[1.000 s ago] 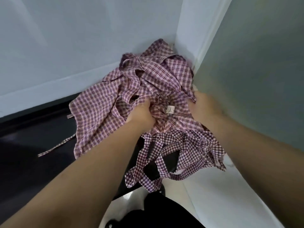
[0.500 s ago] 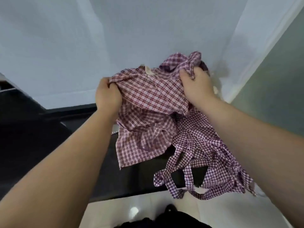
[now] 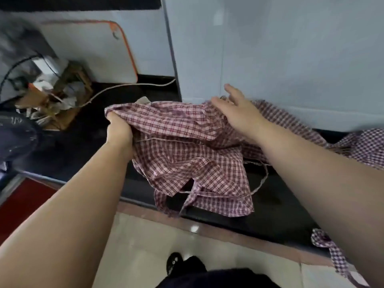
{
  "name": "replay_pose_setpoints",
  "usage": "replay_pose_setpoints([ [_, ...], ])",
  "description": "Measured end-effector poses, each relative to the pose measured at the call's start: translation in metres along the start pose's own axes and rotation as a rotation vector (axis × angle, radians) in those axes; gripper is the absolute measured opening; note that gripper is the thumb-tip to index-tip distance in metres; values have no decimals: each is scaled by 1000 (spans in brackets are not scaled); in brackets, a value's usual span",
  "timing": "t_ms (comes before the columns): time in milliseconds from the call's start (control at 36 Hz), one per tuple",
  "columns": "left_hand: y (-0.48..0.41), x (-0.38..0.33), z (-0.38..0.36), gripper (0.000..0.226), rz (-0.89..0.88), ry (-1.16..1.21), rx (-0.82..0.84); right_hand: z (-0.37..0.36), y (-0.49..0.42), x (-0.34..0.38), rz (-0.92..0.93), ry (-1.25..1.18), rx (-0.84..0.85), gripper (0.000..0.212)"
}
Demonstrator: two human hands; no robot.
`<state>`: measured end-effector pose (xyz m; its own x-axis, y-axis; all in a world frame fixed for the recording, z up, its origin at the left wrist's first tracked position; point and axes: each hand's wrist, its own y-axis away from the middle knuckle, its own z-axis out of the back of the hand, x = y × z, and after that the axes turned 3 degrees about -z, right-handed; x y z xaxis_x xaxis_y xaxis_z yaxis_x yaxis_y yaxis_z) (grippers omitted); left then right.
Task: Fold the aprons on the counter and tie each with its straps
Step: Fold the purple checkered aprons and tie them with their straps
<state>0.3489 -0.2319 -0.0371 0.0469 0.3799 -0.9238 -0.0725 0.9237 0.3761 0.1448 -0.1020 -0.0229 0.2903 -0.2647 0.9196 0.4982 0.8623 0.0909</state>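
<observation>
A checked apron (image 3: 193, 154) is bunched over the dark tabletop (image 3: 79, 146) — its edge is clamped by the left hand (image 3: 118, 129); the grip of the right hand (image 3: 235, 110) is spread apart over the cloth.

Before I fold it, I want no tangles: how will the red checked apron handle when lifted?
Probably floppy: the apron sags in folds below the left hand. Likely light, as that hand alone grips it. Its loose strap may snag.
</observation>
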Motion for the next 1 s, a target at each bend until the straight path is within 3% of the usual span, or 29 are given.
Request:
replay_pose_setpoints([
  [83,-39,5,40,48,54,-174,-52,-49,-10,2,-39,128,-41,58],
  [139,-63,10,61,47,-39,-392,-68,-76,-15,-1,-74,167,-63,53],
  [250,-79,21,83,48,-266,-613,125,-120,-17,-12,-125,272,-7,53],
  [389,-77,52,77,47,-400,-920,520,-135,-5,-35,-251,375,84,50],
  [444,-74,67,71,58,-377,-1014,715,-135,-3,-44,-290,438,124,52],
  [528,-70,101,64,103,-225,-1320,947,-135,2,-63,-379,531,254,72],
  [639,-63,135,65,124,-218,-1589,1047,-139,12,-85,-556,670,539,114],
  [694,-68,140,65,114,-263,-1615,1031,-141,17,-98,-626,743,625,121],
  [778,-80,135,62,64,-321,-1460,906,-148,26,-112,-626,820,605,115],
  [861,-90,121,59,32,-354,-1255,821,-150,28,-111,-569,790,492,78],
  [944,-93,110,63,28,-285,-1032,755,-152,28,-105,-469,747,375,34],
  [1000,-95,104,66,28,-235,-924,672,-152,26,-102,-446,602,211,23],
])
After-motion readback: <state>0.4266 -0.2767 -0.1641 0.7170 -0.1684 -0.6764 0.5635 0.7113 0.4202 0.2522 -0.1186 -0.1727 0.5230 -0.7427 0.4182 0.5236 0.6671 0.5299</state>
